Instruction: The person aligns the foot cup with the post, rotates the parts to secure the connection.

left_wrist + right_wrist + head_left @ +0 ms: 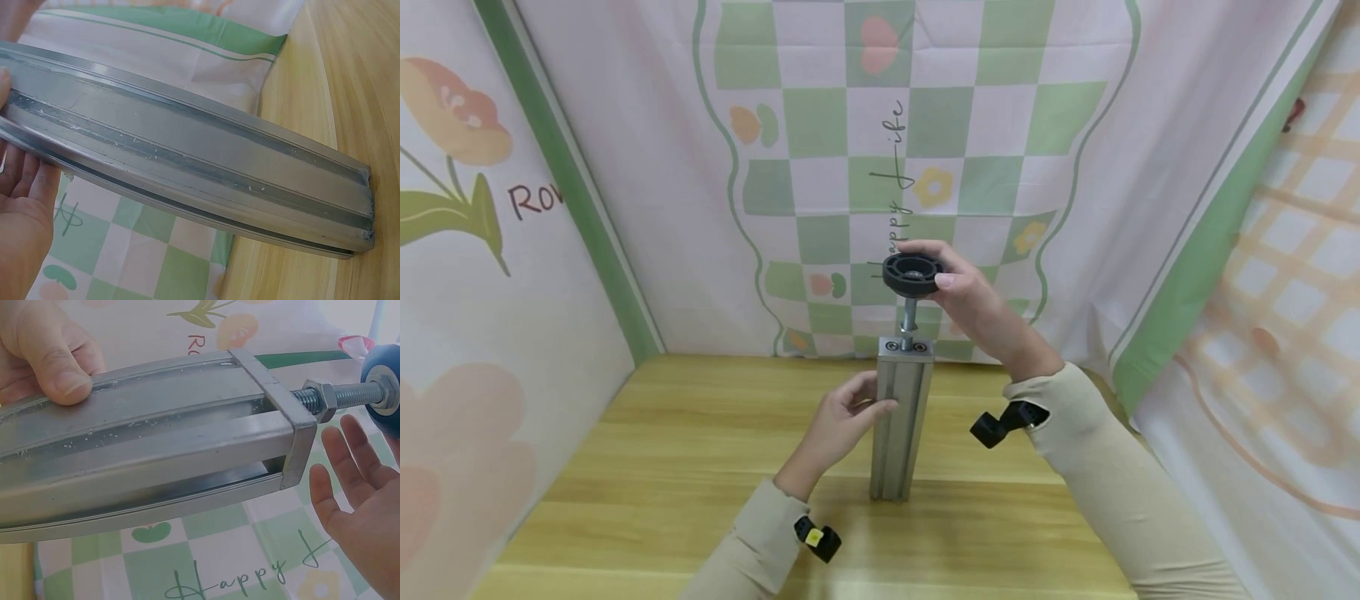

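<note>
Head view: A slotted aluminium extrusion (901,425), rectangular in section and dull grey, stands upright on a wood-grained tabletop (737,454). The left hand (841,421) clasps its upper part, thumb on the near face, the other fingers reaching round the side. Above this grip, a flat metal end plate (905,355) caps the extrusion, bearing two recessed socket screws (891,346). From the plate rises a bright steel stud (910,313), topped by a black levelling foot (912,287), a disc with a thick rim and a hollowed, ribbed face. The right hand (970,300) pinches that rim between thumb and fingers. Behind both grips hangs a cloth (880,183) with green-and-white checks.

Left wrist view: Beyond the left fingers, the extrusion runs down to the tabletop, its smooth faces divided by long parallel grooves flecked with pale specks.

Right wrist view: The left thumb rests flat on the slotted face. Past it lies the square-edged end plate; a hexagonal nut (327,402) encircles the coarsely threaded stud between plate and foot. The right fingers lie spread beside the stud, nearest the foot; the right thumb is hidden here.
</note>
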Action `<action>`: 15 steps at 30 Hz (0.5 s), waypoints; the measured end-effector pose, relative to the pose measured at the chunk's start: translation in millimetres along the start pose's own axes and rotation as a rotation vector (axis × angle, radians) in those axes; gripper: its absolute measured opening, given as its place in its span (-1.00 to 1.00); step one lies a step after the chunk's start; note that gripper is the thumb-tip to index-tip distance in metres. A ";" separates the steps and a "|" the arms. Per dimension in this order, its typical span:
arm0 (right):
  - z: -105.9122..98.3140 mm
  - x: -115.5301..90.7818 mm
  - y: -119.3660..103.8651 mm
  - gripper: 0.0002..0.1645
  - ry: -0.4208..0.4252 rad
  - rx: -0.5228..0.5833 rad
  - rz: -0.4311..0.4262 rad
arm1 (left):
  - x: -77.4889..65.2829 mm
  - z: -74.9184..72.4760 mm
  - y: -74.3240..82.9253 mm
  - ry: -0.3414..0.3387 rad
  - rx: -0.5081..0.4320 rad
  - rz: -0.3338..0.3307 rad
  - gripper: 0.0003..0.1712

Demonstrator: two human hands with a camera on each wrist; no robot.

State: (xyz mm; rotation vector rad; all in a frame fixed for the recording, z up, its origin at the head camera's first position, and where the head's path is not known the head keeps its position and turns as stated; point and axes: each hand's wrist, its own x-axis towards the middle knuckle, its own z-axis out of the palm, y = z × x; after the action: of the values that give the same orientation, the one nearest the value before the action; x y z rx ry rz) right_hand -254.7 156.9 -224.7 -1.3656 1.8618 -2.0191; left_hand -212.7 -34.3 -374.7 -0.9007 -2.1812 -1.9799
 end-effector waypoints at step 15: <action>-0.6 -1.1 0.3 -0.40 0.020 -0.008 0.019 | -0.4 0.9 2.2 0.003 0.002 0.004 -0.63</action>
State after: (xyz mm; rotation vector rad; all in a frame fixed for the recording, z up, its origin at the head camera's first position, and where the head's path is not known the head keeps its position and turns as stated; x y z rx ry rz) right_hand -254.6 157.9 -225.4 -1.3291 1.8859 -2.0257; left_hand -211.1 -33.5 -373.1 -0.9011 -2.1776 -1.9759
